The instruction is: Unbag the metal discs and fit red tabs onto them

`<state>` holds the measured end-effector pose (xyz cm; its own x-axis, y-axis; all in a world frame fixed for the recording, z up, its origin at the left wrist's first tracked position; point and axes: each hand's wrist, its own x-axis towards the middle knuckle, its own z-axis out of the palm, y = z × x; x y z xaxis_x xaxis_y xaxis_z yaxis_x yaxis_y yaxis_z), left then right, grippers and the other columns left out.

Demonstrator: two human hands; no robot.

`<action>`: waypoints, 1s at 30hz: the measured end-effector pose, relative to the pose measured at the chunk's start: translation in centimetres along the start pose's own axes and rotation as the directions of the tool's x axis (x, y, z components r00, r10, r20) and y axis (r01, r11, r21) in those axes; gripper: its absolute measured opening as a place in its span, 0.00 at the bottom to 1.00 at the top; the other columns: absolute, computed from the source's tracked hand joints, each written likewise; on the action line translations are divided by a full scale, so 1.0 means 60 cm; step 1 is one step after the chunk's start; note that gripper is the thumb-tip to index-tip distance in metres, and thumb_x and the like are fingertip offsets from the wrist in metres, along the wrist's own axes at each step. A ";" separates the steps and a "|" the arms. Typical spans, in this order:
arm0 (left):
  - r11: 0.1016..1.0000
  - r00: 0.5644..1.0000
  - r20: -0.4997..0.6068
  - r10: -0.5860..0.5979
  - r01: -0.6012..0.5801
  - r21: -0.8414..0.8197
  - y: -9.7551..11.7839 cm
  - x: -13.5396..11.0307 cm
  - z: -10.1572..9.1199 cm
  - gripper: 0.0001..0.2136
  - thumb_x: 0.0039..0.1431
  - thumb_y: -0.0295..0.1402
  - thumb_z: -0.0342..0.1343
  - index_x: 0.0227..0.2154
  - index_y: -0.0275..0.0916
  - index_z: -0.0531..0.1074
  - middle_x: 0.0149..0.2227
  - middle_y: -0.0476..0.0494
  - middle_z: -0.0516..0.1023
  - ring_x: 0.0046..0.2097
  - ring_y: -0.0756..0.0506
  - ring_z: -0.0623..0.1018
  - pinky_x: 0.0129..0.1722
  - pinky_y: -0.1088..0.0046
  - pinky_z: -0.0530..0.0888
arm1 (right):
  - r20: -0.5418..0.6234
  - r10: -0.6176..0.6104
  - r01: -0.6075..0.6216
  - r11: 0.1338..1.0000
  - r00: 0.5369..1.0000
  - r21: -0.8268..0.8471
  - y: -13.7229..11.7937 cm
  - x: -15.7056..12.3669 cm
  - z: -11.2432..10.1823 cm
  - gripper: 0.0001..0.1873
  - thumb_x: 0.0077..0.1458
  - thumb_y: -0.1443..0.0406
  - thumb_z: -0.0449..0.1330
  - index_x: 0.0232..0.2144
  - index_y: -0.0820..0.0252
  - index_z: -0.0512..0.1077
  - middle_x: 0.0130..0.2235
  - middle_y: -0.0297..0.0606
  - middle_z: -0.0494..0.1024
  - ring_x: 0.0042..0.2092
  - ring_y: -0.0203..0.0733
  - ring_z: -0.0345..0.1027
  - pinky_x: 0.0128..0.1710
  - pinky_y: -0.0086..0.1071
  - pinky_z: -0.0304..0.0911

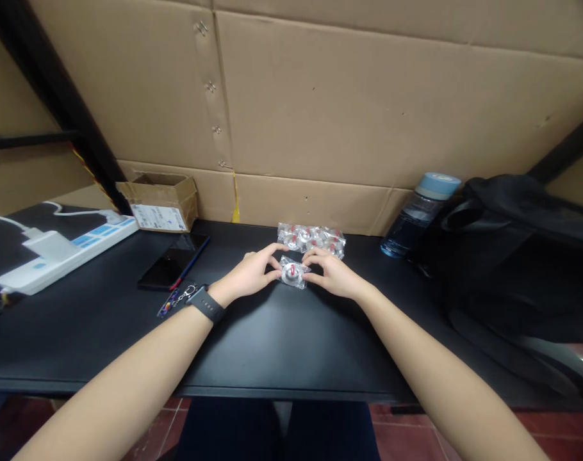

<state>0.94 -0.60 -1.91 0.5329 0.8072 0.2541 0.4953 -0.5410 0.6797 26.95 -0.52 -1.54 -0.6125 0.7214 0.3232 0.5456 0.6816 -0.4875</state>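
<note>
Left hand [254, 273] and right hand [334, 272] grasp a clear packet [292, 274] — fingers pinching opposite edges. More packets [313, 238] lie just behind — on the black table [272, 346].

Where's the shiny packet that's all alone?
In the head view, the packet is near the middle, between the left hand and the right hand, in front of the other packets.

A single head-worn camera looks forward and down onto the tabletop [272, 349] from above the forearms [123, 378]. The left hand [253, 275] and right hand [334, 272] appear mid-frame, at middle range, before a cardboard wall [349, 109].
</note>
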 end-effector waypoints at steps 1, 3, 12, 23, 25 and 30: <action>1.000 1.000 -0.005 -0.001 0.001 -0.005 -0.002 0.000 -0.001 0.23 0.61 0.34 0.60 0.59 0.48 0.63 0.40 0.50 0.84 0.47 0.43 0.81 0.57 0.62 0.66 | -0.003 -0.006 0.006 1.000 1.000 0.007 0.000 0.000 0.001 0.07 0.60 0.62 0.64 0.39 0.58 0.76 0.48 0.42 0.74 0.52 0.46 0.68 0.57 0.44 0.62; 1.000 1.000 -0.009 -0.001 0.001 -0.013 -0.007 0.000 -0.003 0.24 0.61 0.35 0.61 0.59 0.48 0.64 0.40 0.50 0.84 0.46 0.44 0.82 0.57 0.61 0.66 | -0.007 -0.016 0.016 1.000 1.000 0.022 -0.001 0.001 0.003 0.07 0.60 0.61 0.64 0.38 0.58 0.76 0.48 0.42 0.73 0.52 0.45 0.68 0.57 0.43 0.62; 0.998 0.999 -0.026 -0.046 0.047 0.049 -0.010 0.003 0.000 0.23 0.59 0.35 0.61 0.56 0.47 0.65 0.38 0.51 0.84 0.45 0.44 0.82 0.55 0.63 0.66 | -0.086 0.033 -0.035 0.999 0.996 -0.024 -0.007 0.001 0.009 0.08 0.59 0.62 0.65 0.40 0.57 0.76 0.47 0.42 0.73 0.52 0.47 0.68 0.56 0.44 0.62; 0.965 0.992 -0.094 -0.088 0.108 0.240 0.005 0.006 0.014 0.22 0.61 0.39 0.57 0.58 0.48 0.63 0.38 0.51 0.83 0.47 0.41 0.80 0.53 0.59 0.62 | 0.010 -0.019 0.020 0.991 1.000 -0.130 -0.029 0.005 0.029 0.06 0.60 0.61 0.64 0.39 0.54 0.76 0.49 0.40 0.72 0.51 0.46 0.66 0.54 0.43 0.59; 0.956 0.989 -0.111 -0.097 0.123 0.267 0.002 0.008 0.010 0.20 0.62 0.40 0.56 0.57 0.49 0.65 0.38 0.51 0.83 0.48 0.40 0.79 0.53 0.58 0.62 | -0.010 0.004 -0.006 0.981 1.000 -0.192 -0.026 0.009 0.034 0.04 0.61 0.62 0.63 0.36 0.56 0.76 0.48 0.40 0.72 0.50 0.46 0.66 0.53 0.43 0.58; 0.929 0.982 -0.121 -0.144 0.176 0.325 -0.009 0.008 -0.008 0.13 0.63 0.42 0.53 0.48 0.48 0.73 0.44 0.48 0.81 0.49 0.40 0.78 0.53 0.58 0.65 | -0.140 0.084 -0.137 0.893 0.987 -0.429 -0.022 0.014 0.032 0.08 0.63 0.66 0.58 0.43 0.59 0.76 0.52 0.47 0.73 0.56 0.54 0.61 0.55 0.51 0.55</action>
<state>0.64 0.19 -1.83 0.3693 0.8992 0.2346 0.7768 -0.4373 0.4532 24.63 -1.01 -2.18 -0.4784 0.7864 0.3909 0.8166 0.5621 -0.1314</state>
